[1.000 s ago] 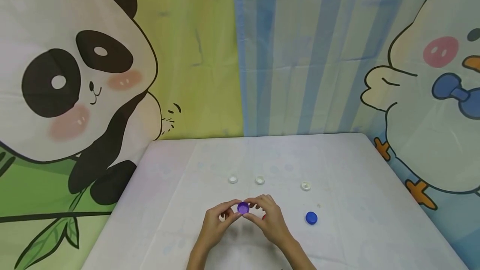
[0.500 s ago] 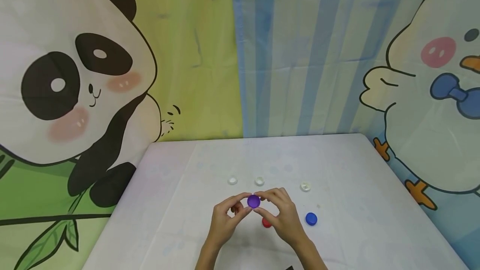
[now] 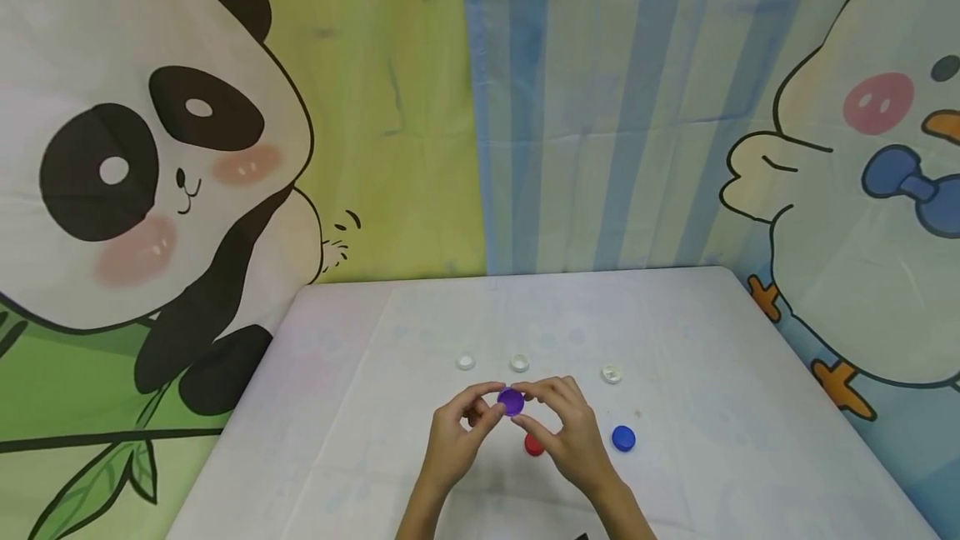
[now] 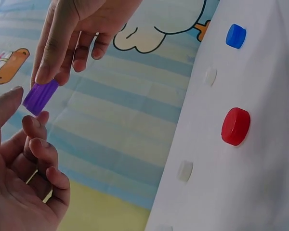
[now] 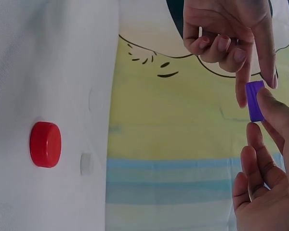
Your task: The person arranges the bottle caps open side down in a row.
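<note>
A purple bottle cap point(image 3: 511, 401) is held up above the table, its round face turned toward the head camera. My left hand point(image 3: 456, 440) has thumb and index finger at its left edge, the other fingers curled. From the other side my right hand point(image 3: 570, 440) pinches the cap with thumb and index finger. The ridged side of the purple cap point(image 4: 40, 97) shows in the left wrist view, between both hands' fingertips. Below the hands, a red bottle cap point(image 3: 533, 445) lies on the table, partly covered by the right thumb. A blue bottle cap point(image 3: 623, 438) lies to the right.
Three small whitish caps lie farther back on the white-covered table point(image 3: 360, 407): the left one point(image 3: 465, 362), the middle one point(image 3: 519, 363) and the right one point(image 3: 611, 373). Cartoon-printed cloth point(image 3: 405, 107) hangs behind the table.
Both hands have moved right and slightly up with the purple cap, mostly in the first half second. The red cap, mostly hidden before, now shows more.
</note>
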Demonstrator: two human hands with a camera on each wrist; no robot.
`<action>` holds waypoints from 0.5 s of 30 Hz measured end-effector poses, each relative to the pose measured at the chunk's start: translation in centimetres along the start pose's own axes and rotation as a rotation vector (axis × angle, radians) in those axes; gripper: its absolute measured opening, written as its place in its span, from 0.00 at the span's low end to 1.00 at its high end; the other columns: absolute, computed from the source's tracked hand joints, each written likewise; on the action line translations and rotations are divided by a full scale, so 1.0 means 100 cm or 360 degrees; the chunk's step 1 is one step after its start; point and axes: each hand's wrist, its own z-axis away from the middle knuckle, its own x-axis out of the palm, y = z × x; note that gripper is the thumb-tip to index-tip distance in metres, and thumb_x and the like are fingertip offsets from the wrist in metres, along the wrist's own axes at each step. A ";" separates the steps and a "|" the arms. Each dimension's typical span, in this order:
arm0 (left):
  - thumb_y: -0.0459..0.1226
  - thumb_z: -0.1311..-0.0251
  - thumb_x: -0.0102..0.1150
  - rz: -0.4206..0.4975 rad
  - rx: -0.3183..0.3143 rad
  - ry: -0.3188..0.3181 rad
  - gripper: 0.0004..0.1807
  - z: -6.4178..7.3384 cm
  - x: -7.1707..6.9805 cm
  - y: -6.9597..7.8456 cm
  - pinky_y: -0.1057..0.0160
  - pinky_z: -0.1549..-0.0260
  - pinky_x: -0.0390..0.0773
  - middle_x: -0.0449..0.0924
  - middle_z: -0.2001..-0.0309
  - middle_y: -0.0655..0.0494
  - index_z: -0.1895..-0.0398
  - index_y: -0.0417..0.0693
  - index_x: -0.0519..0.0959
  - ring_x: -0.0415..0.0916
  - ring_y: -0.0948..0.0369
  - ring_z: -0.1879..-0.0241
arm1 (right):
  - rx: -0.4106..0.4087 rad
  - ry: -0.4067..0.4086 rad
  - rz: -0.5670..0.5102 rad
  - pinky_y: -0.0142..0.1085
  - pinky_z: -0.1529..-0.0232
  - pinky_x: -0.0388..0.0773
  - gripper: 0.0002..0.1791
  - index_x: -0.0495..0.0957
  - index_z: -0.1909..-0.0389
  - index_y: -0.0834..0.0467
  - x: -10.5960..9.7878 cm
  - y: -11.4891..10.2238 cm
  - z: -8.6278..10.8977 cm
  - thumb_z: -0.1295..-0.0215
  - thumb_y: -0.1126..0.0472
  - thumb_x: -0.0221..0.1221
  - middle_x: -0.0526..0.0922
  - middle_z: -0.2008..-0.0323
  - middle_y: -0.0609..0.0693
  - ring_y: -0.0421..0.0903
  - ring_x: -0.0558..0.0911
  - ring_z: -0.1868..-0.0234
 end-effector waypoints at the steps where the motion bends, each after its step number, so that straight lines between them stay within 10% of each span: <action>1: 0.40 0.45 0.58 0.0013 -0.0058 -0.0003 0.12 0.000 0.001 -0.004 0.70 0.81 0.68 0.70 0.80 0.59 0.58 0.49 0.79 0.65 0.66 0.80 | -0.0009 0.0007 0.0003 0.26 0.61 0.66 0.20 0.78 0.54 0.48 0.000 0.000 0.000 0.51 0.58 0.66 0.76 0.63 0.36 0.36 0.69 0.59; 15: 0.39 0.46 0.60 0.0201 -0.0482 -0.0052 0.10 -0.002 0.003 -0.016 0.73 0.79 0.64 0.70 0.82 0.56 0.63 0.44 0.81 0.64 0.68 0.82 | 0.0022 -0.0008 -0.0018 0.28 0.62 0.68 0.20 0.77 0.54 0.46 0.003 0.002 0.001 0.51 0.58 0.66 0.76 0.63 0.36 0.36 0.69 0.59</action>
